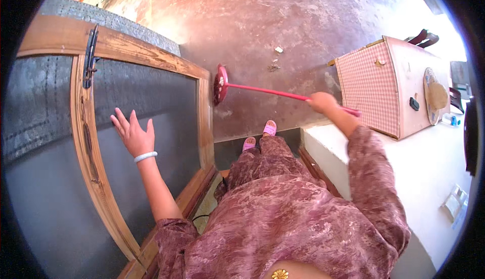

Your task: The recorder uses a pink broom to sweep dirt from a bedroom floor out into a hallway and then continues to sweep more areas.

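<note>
My right hand [323, 102] is closed around the upper part of a red broom's handle [271, 91]. The broom's red head [221, 84], with dark bristles and pale specks on it, is at the floor by the corner of a wood-framed door [204, 123]. Fingers spread, my left hand [135, 133] lies flat at the door's dark pane [166, 101]; nothing is in it. On the reddish floor [242, 33], a white scrap [279, 49] and a small pile of debris [273, 67] lie beyond the broom handle.
A black metal bolt [90, 59] is fixed to the door frame. To the right stand a box-like cabinet with a pink checked side [369, 86] and a white wall [329, 152]. A straw hat [435, 95] hangs at the cabinet. My feet in pink slippers [269, 128] are near a dark threshold [231, 154].
</note>
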`<state>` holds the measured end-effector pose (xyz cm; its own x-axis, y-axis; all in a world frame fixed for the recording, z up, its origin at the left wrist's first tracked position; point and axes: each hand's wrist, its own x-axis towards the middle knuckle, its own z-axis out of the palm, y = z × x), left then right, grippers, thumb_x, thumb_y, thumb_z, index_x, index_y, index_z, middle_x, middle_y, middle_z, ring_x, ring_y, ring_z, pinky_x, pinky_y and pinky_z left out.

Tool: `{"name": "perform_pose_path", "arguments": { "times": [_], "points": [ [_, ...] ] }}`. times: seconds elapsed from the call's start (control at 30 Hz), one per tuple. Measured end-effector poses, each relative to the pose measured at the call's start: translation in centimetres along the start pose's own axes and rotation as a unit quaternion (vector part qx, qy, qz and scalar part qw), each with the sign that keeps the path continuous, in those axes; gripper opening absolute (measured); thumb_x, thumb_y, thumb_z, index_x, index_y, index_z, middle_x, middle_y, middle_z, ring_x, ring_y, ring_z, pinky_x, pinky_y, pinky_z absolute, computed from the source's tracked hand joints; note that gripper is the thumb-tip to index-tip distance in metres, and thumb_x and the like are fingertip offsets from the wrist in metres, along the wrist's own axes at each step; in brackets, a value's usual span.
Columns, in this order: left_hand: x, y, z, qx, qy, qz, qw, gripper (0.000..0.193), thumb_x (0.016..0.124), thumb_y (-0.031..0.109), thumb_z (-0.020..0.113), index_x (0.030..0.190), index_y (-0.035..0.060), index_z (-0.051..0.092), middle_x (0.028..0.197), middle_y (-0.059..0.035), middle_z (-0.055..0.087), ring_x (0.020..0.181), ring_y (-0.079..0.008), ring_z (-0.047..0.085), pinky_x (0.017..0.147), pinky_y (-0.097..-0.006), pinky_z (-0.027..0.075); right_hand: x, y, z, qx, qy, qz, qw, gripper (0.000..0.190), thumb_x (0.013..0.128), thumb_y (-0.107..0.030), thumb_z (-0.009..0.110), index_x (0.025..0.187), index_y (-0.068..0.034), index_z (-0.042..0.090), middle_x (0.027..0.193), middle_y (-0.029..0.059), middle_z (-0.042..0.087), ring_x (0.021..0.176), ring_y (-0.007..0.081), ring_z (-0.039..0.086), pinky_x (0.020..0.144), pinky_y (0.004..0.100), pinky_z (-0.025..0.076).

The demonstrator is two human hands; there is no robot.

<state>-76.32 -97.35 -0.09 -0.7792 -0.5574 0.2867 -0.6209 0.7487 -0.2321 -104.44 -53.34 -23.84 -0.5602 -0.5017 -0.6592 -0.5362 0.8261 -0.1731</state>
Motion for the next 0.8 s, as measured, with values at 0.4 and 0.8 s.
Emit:
{"name": "perform_pose_path", "arguments": {
  "times": [0.4, 0.8],
  "points": [
    [0.5, 1.1, -0.4, -0.003, -0.009, -0.022, 1.0, 0.049, 0.071, 0.02, 0.071, 0.114, 0.0021, 0.055, 0.143, -0.0171, 0.023, 0.133, -0.0378, 0.017, 0.107, -0.044, 0.023, 0.0, 8.0, -1.6, -0.005, 0.009, 0.113, 0.994, 0.044, 0.085, -0.042, 0.045, 0.095, -0.003, 0.066, 0.099, 0.0185, 0.063, 0.095, 0.0333, 0.059, 0.083, 0.0441, 0.045],
    [4.7, 6.0, 4.1, -0.048, 0.122, -0.076, 0.988, 0.032, 0.071, 0.015, 0.066, 0.102, 0.0084, 0.059, 0.134, -0.0198, 0.036, 0.127, -0.0451, 0.026, 0.103, -0.0518, 0.026, 2.2, 12.4, -8.8, -0.003, 0.051, 0.075, 0.996, 0.048, 0.087, -0.043, 0.043, 0.085, 0.0, 0.064, 0.085, 0.0232, 0.062, 0.083, 0.04, 0.059, 0.076, 0.0491, 0.045]
  ]
}}
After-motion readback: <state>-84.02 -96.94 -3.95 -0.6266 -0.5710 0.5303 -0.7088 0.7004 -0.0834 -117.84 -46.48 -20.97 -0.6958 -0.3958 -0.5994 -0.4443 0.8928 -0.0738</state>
